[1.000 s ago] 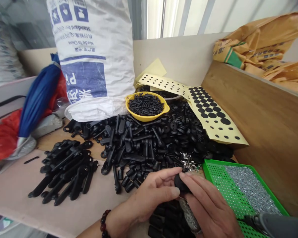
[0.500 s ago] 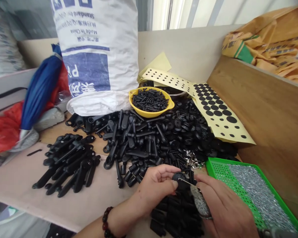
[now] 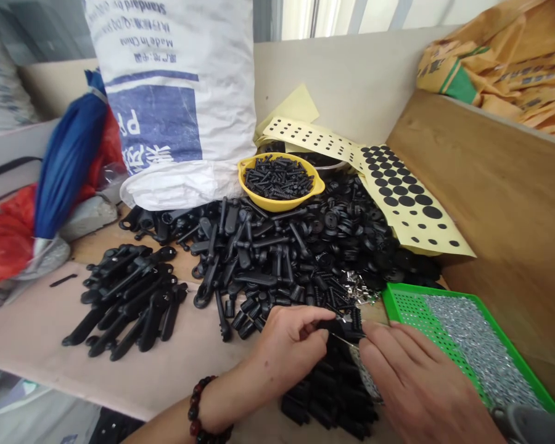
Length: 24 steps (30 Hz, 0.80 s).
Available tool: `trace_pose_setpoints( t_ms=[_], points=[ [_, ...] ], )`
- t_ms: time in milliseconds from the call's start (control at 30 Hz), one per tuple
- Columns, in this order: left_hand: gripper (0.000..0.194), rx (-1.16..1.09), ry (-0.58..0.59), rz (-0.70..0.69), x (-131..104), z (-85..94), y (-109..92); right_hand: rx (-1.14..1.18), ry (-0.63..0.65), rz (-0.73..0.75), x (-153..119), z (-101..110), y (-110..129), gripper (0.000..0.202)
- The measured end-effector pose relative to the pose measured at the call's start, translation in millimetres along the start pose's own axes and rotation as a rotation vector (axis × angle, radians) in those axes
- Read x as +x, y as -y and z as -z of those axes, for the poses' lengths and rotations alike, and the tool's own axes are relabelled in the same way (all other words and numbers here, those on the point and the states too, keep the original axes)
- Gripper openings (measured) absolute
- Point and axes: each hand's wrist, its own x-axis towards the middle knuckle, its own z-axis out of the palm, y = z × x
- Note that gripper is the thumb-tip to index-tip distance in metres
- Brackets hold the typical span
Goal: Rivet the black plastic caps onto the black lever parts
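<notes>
My left hand (image 3: 284,345) pinches a black plastic disc (image 3: 328,325) between thumb and index finger, over the front of the table. Closed around a thin metal pick (image 3: 345,339) is my right hand (image 3: 419,373); the pick points left at the disc. Its mottled grey handle (image 3: 369,377) is mostly hidden behind the fingers. A ribbed black piece (image 3: 356,319) stands upright between the hands; whether it joins the disc I cannot tell. Below lies a group of black cylindrical parts (image 3: 324,401). Small shiny metal clips (image 3: 358,287) lie just beyond my hands.
A green tray (image 3: 391,296) of small metal pieces stands at right. Black levers (image 3: 129,296) lie stacked at left. Behind are a heap of black parts (image 3: 259,246), a yellow bowl (image 3: 280,205) of ribbed pins, sticker sheets (image 3: 398,191), and a white sack (image 3: 222,92).
The disc has tipped from facing me to nearly edge-on. My right hand has turned over the pick, covering more of its handle. The view has shifted slightly.
</notes>
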Motion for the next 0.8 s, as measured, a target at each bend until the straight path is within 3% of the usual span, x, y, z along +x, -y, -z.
trace_pose_setpoints(
  t_ms=[233, 333, 467, 567, 633, 800],
  points=[
    [0.033, 0.100, 0.021, -0.115, -3, 1.4, -1, 0.017, 0.070, 0.009, 0, -3, 6, 0.028],
    [0.032, 0.035, 0.042, -0.096, -4, -0.2, -1, -0.007, 0.046, -0.041, 3, -5, 9, 0.026],
    [0.025, -0.237, 0.013, 0.052, -2, -3.4, -2, 0.037, -0.010, -0.109, 7, -5, 12, 0.025],
    [0.017, -0.550, 0.000, 0.202, -1, -3.7, -5, 0.251, -0.002, -0.158, 4, -1, 11, 0.030],
    [0.022, -0.738, 0.001, 0.280, -1, -3.3, -9, 0.392, 0.024, -0.213, 0, 1, 9, 0.031],
    [0.029, -0.923, 0.036, 0.336, -6, -7.2, -19, 0.482, 0.003, -0.311, -9, -2, 6, 0.036]
  ],
)
